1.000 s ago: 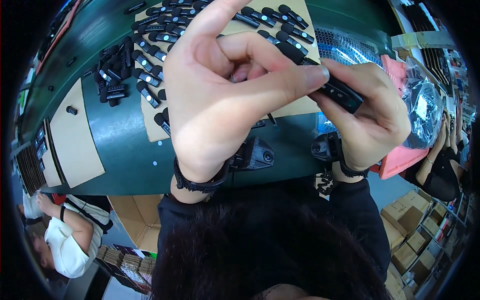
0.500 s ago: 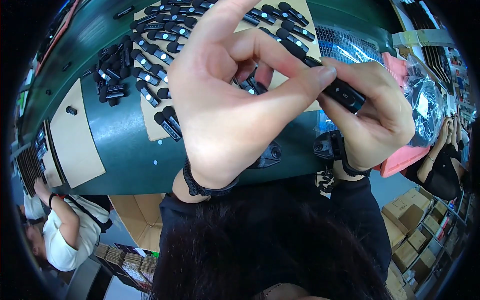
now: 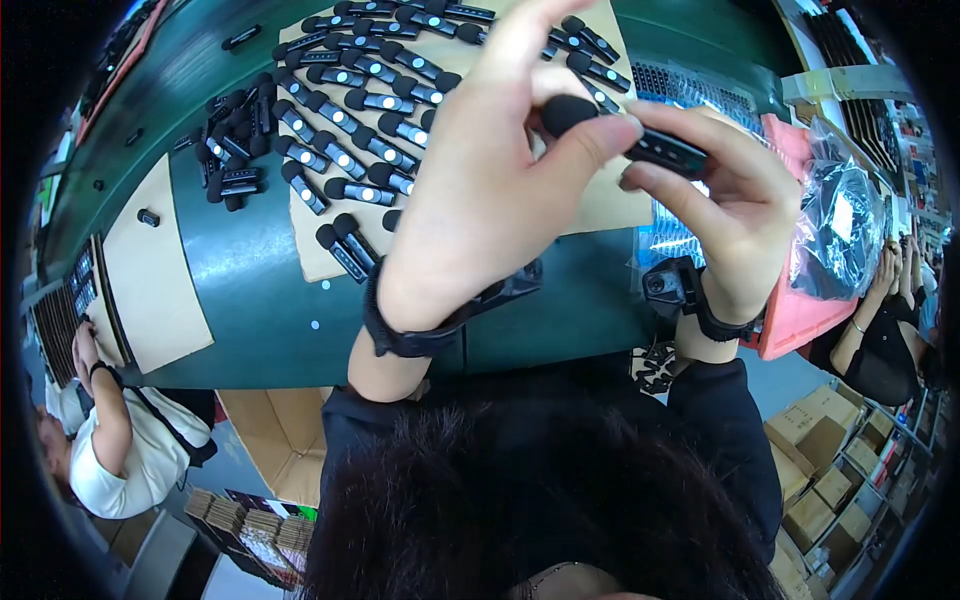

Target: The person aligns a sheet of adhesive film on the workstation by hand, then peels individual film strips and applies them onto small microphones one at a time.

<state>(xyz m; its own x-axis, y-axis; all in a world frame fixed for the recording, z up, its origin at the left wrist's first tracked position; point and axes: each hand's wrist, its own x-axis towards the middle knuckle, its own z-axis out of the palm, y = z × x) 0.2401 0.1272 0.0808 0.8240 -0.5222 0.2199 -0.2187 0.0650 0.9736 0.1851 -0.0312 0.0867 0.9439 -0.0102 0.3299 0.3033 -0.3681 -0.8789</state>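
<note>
A small black clip-on wireless microphone [image 3: 672, 152] is held over the table between both hands. My right hand [image 3: 745, 200] pinches its slim body between thumb and fingers. My left hand [image 3: 470, 215] has its thumb against the round black foam windscreen [image 3: 567, 115] at the other end; its fingers are partly hidden behind the hand. Below them lies a beige cardboard sheet [image 3: 605, 205] with rows of similar foam-topped microphones [image 3: 360, 192], most showing a white round spot.
A pile of black microphones [image 3: 235, 140] lies left of the sheet on the green table [image 3: 245, 290]. At right are a pink tray [image 3: 785, 320], a clear plastic bag [image 3: 845, 220] and bubble wrap [image 3: 670, 225]. One person [image 3: 130, 450] sits at left; another [image 3: 880, 340] is at right.
Both hands have moved slightly away from my body with the microphone. It has turned closer to level, and its foam end shows more plainly beside my left thumb.
</note>
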